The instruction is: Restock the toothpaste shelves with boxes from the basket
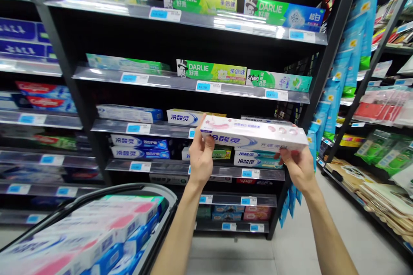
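Observation:
A white toothpaste box (pixel 254 132) with pink pictures and blue lettering is held up level in front of the shelves. My left hand (pixel 201 154) grips its left end, the thumb on the near side. At the other end, my right hand (pixel 298 165) is closed on the right corner with its thumb below the front face. Behind this box, teal-and-white toothpaste boxes (pixel 250 159) and a yellow-and-white toothpaste box (pixel 182 117) are partly covered by it. To the lower left, a basket (pixel 169 193) with a dark rim holds several white, pink and blue toothpaste boxes (pixel 112 219).
A dark shelf unit (pixel 71 107) carries green Darlie boxes (pixel 211 71) on its upper levels, with price tags along the edges. Blue hanging packets (pixel 350 47) line its right side. Across the tiled floor (pixel 238 258) stands another rack (pixel 364 197) with packaged goods.

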Motion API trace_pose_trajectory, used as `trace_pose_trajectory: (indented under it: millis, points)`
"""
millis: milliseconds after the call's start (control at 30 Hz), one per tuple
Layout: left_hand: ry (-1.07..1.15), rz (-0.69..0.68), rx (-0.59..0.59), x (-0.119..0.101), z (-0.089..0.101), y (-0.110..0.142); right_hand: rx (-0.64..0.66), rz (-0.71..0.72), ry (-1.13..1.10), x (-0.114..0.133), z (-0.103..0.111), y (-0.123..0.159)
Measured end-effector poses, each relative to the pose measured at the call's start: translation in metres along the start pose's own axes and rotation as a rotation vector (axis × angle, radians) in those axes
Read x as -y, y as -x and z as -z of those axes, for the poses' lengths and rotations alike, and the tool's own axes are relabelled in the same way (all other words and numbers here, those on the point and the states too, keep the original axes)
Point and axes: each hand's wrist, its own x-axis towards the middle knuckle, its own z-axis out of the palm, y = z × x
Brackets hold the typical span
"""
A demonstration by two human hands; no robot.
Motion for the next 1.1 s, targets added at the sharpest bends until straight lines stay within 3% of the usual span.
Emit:
trace_pose_trajectory:
  millis: [100,333,567,1100]
  points:
    - [0.033,-0.027,0.021,-0.002,-0.002,-0.002,-0.009,0.053,0.009,-0.002,0.006,-0.002]
    - [0.071,-0.139,0.059,-0.005,-0.012,-0.001,-0.174,0.267,0.189,0.018,-0.002,-0.002]
    - [0.048,-0.125,0.116,-0.002,-0.013,0.002,-0.117,0.093,0.132,0.011,-0.002,0.0]
    - [0.073,-0.081,0.15,0.004,-0.011,0.004,-0.104,0.045,0.064,0.003,-0.003,-0.002]
